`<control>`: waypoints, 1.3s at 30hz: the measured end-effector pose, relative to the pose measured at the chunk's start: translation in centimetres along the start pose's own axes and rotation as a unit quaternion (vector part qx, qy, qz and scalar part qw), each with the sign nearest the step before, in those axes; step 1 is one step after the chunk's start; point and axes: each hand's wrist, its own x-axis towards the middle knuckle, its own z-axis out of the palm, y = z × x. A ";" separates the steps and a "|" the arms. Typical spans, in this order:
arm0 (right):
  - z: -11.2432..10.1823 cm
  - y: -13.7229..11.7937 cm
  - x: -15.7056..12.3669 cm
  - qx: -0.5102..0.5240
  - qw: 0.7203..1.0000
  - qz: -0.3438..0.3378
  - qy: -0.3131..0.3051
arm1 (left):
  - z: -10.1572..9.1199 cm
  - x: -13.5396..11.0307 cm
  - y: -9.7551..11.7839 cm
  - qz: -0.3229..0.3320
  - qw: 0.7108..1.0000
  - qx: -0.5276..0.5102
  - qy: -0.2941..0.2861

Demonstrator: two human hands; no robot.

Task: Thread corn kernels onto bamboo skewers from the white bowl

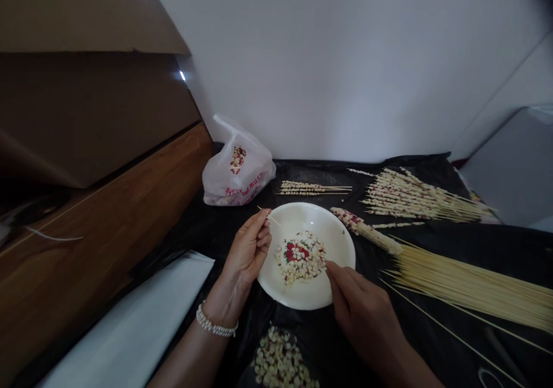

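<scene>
A white bowl sits on black plastic sheeting and holds a heap of pale kernels over a red pattern. My left hand is closed at the bowl's left rim, pinching a thin bamboo skewer that points up and left. My right hand rests at the bowl's right rim, its fingertips pinched together at the edge of the kernels; what they hold is too small to see. A beaded bracelet circles my left wrist.
Bare skewers lie in a bundle at right. Threaded skewers are piled at back right, a few more behind the bowl. A white plastic bag stands at back left. Loose kernels lie near me. A wooden board slopes at left.
</scene>
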 end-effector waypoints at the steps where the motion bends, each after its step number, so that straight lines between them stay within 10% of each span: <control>1: 0.0 0.0 0.0 0.001 1.000 0.000 0.002 | 0.1 -0.2 -0.4 0.000 1.000 0.016 -0.003; 23: 0.1 0.3 -0.1 0.013 1.000 0.018 0.017 | 1.0 -3.2 -4.7 -0.080 0.946 0.285 -0.131; 31: -0.1 1.1 0.1 -0.007 1.000 0.010 0.019 | 1.1 -2.2 -3.0 -0.145 0.984 0.067 -0.076; 39: -0.1 0.9 0.1 -0.006 1.000 0.015 0.019 | 0.2 -0.7 -1.5 -0.093 0.993 0.064 -0.046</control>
